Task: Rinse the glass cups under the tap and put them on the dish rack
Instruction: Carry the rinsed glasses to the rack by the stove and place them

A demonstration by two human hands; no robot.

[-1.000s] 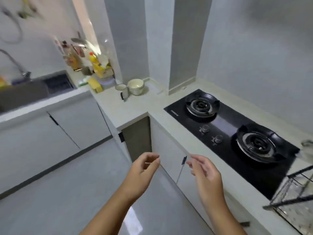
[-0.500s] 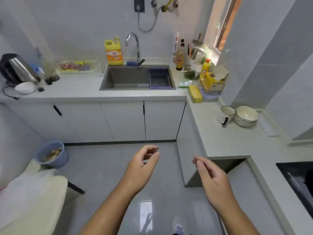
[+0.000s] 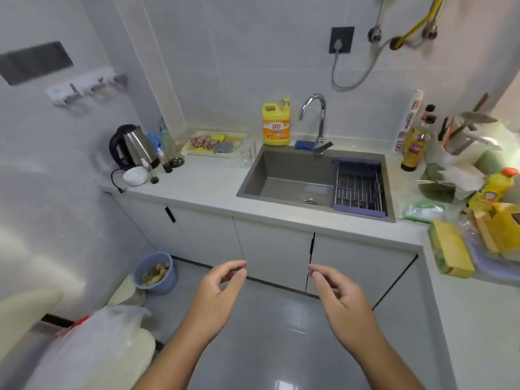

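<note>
Hovering low over the floor in front of the cabinets, the left hand [image 3: 218,288] and the right hand [image 3: 339,295] both hold nothing. Their fingers are loosely curled, with thumb and forefinger close together. Judging by that, the task stands at an approach: no cup is in hand and no water shows at the tap.

Farther on, the sink [image 3: 253,177] is sunk into the table [image 3: 202,184] and holds a purple-framed wire rack [image 3: 357,190] in its right side. No glass shows on it. Whether this is the dish rack meant, I cannot tell.

The glass cups [image 3: 245,153] stand on the table just left of the sink's far corner, near the tap [image 3: 313,114]. They are clear and blurred, so their number is hard to make out, perhaps two or three.
</note>
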